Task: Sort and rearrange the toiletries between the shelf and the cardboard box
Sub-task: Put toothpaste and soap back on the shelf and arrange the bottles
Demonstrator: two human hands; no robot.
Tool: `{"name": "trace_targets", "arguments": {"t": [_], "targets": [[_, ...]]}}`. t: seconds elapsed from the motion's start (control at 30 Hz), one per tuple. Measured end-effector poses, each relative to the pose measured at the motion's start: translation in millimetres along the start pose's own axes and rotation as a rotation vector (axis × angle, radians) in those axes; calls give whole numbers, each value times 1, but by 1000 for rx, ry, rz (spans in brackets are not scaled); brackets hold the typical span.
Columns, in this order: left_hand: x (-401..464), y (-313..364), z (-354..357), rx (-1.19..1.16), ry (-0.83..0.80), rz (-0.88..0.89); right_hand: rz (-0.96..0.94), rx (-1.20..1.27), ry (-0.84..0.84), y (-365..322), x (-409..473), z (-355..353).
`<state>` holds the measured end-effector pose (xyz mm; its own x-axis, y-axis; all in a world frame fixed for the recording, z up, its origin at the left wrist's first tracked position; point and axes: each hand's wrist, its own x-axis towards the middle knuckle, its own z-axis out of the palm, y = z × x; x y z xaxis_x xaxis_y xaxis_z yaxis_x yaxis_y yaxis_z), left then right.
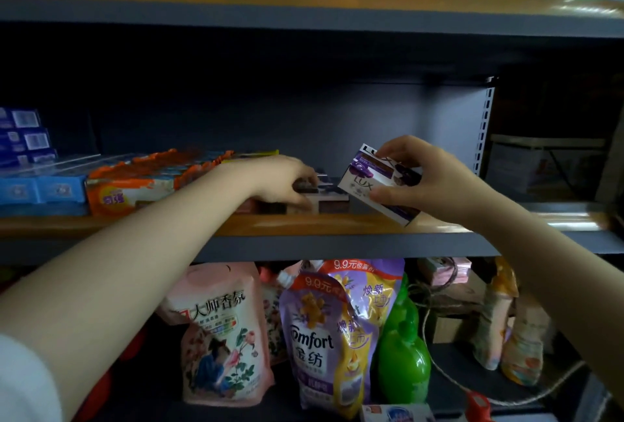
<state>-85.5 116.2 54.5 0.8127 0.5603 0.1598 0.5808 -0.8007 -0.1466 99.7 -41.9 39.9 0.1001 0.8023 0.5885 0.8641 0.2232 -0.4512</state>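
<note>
Purple soap box [378, 181] pinched in right hand [429, 178] fingers [388, 193].

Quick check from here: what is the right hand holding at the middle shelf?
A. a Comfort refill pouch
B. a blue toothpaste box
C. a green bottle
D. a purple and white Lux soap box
D. The right hand has its grip on the purple and white Lux soap box, tilted above the shelf edge, while the left hand rests on the small boxes already on that shelf.
</note>
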Motion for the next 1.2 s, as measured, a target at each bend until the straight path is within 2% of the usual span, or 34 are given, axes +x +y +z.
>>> {"name": "trace_targets", "arguments": {"t": [0.1, 0.23, 0.33, 0.47, 0.57, 0.77, 0.9, 1.0, 1.2], "targets": [[5, 1, 2, 46, -4, 14, -7, -31, -19, 4, 8, -3], [8, -11, 5, 140, 22, -73, -12, -10, -56, 9, 17, 0], [5, -23, 7, 53, 31, -96, -39, -21, -131, 6, 30, 7], [-12, -31, 1, -192, 232, -49, -83, -15, -267, -10, 50, 25], [-28, -42, 5, -173, 348, -46, -101, 11, -368, -22, 61, 41], [-51, -45, 21, -137, 417, -48, -76, 84, -492, -33, 72, 60], [-58, -44, 28, -252, 410, -75, -34, 79, -561, -32, 77, 69], [-58, -39, 31, -201, 394, -54, -32, 46, -549, -32, 77, 74], [-55, -39, 21, -254, 303, -57, -189, -230, -449, -32, 75, 83]]}}
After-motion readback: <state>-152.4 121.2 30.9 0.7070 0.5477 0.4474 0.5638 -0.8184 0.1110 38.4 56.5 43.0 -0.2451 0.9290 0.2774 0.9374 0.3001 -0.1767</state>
